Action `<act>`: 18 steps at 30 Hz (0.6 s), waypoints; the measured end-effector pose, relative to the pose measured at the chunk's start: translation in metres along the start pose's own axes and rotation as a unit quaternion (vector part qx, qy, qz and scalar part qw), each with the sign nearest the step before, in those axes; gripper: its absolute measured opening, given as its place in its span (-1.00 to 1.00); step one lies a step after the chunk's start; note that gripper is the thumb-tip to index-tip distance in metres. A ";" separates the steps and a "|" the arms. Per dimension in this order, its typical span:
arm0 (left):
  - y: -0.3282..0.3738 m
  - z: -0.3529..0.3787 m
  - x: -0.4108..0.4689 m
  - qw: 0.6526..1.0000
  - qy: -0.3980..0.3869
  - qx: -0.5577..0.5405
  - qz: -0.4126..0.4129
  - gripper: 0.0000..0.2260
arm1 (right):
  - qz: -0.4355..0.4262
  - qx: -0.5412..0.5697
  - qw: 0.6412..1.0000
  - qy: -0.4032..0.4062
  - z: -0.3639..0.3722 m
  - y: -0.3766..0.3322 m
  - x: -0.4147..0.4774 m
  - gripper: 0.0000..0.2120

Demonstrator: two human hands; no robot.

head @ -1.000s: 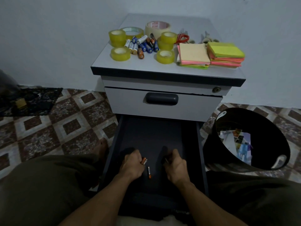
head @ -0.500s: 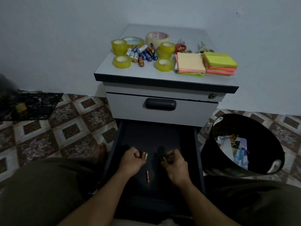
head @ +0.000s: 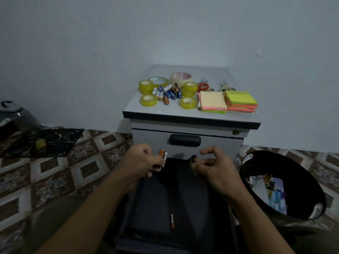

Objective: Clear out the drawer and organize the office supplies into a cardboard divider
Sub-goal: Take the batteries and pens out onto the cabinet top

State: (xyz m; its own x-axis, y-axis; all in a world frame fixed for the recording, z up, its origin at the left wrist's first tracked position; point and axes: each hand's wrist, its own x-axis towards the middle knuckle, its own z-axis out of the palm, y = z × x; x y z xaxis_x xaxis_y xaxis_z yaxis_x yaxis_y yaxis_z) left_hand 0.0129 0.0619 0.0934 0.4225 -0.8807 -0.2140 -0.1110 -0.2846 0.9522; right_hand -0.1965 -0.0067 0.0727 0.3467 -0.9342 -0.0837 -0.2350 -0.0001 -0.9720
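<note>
The dark lower drawer point(head: 150, 208) of the grey cabinet point(head: 216, 142) stands pulled out below me. My left hand point(head: 143, 160) is raised above it and grips orange and white batteries point(head: 162, 154). My right hand point(head: 214, 165) pinches dark batteries point(head: 194, 160) at the same height. One thin orange-tipped battery point(head: 172, 220) lies on the drawer floor. On the cabinet top sit a pile of batteries point(head: 167, 93), several yellow tape rolls point(head: 148, 100), a beige tape roll point(head: 181, 78), scissors point(head: 203, 86) and two stacks of sticky notes point(head: 212, 101). No cardboard divider is in view.
A black waste bin point(head: 302, 167) with scraps of paper inside leans at the right of the drawer. A dark mat point(head: 55, 142) and a grey container point(head: 16, 116) lie on the patterned floor tiles at the left. A blank wall stands behind the cabinet.
Both hands have lifted out of the drawer with batteries in them, up to the level of the closed upper drawer. The camera view has tilted upward. One battery stays on the drawer floor.
</note>
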 end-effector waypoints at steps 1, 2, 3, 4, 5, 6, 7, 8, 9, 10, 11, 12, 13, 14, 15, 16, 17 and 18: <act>0.013 -0.004 0.000 1.000 0.006 -0.002 0.008 -0.62 | -0.013 0.002 1.000 -0.003 -0.003 -0.016 -0.001 -0.68; 0.025 -0.008 0.001 1.000 0.013 -0.003 0.015 -0.61 | -0.026 0.008 1.000 -0.003 -0.006 -0.030 0.000 -0.70; 0.038 -0.011 0.002 1.000 0.019 -0.003 0.021 -0.61 | -0.037 0.017 0.999 0.002 -0.008 -0.043 0.004 -0.70; 0.051 -0.014 0.004 0.999 0.024 -0.002 0.028 -0.61 | -0.048 0.025 0.998 0.007 -0.010 -0.055 0.010 -0.71; 0.063 -0.016 0.006 0.999 0.026 0.000 0.035 -0.62 | -0.059 0.028 0.998 0.011 -0.013 -0.066 0.016 -0.72; 0.075 -0.019 0.009 0.999 0.027 0.001 0.043 -0.63 | -0.070 0.029 0.997 0.011 -0.016 -0.076 0.025 -0.74; 0.087 -0.022 0.014 0.998 0.029 0.000 0.051 -0.64 | -0.079 0.027 0.996 0.008 -0.018 -0.086 0.033 -0.75; 0.098 -0.024 0.019 0.998 0.030 0.000 0.056 -0.65 | -0.086 0.022 0.996 0.007 -0.021 -0.096 0.042 -0.76; 0.108 -0.025 0.026 0.998 0.032 0.002 0.060 -0.66 | -0.091 0.019 0.996 0.006 -0.023 -0.105 0.052 -0.76; 0.117 -0.026 0.034 0.998 0.034 0.006 0.061 -0.69 | -0.093 0.021 0.995 0.006 -0.025 -0.115 0.062 -0.77; 0.127 -0.026 0.042 0.997 0.037 0.010 0.060 -0.72 | -0.092 0.025 0.995 0.005 -0.026 -0.123 0.073 -0.77; 0.135 -0.026 0.051 0.997 0.038 0.014 0.058 -0.75 | -0.092 0.026 0.995 0.003 -0.027 -0.131 0.084 -0.77; 0.143 -0.026 0.061 0.998 0.037 0.016 0.055 -0.78 | -0.092 0.023 0.995 0.003 -0.028 -0.137 0.096 -0.76; 0.151 -0.026 0.072 0.998 0.036 0.020 0.051 -0.82 | -0.089 0.019 0.996 0.002 -0.029 -0.141 0.109 -0.76; 0.158 -0.026 0.082 0.998 0.035 0.028 0.047 -0.86 | -0.084 0.012 0.996 0.000 -0.029 -0.145 0.121 -0.77; 0.164 -0.026 0.095 0.998 0.035 0.038 0.042 -0.89 | -0.080 0.001 0.997 0.001 -0.030 -0.149 0.135 -0.78; 0.170 -0.026 0.107 0.998 0.035 0.048 0.037 -0.92 | -0.077 -0.011 0.997 0.002 -0.030 -0.152 0.147 -0.79; 0.175 -0.026 0.120 0.997 0.035 0.057 0.031 -0.94 | -0.076 -0.024 0.997 0.006 -0.030 -0.156 0.160 -0.80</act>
State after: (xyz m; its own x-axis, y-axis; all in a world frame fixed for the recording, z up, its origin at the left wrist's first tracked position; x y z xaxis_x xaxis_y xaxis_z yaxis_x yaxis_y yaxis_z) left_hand 0.0677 -0.0835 0.2401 0.4725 -0.8709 -0.1353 -0.2397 -0.2747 0.9311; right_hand -0.1319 -0.1667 0.2176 0.3714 -0.9260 0.0674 -0.2237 -0.1597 -0.9615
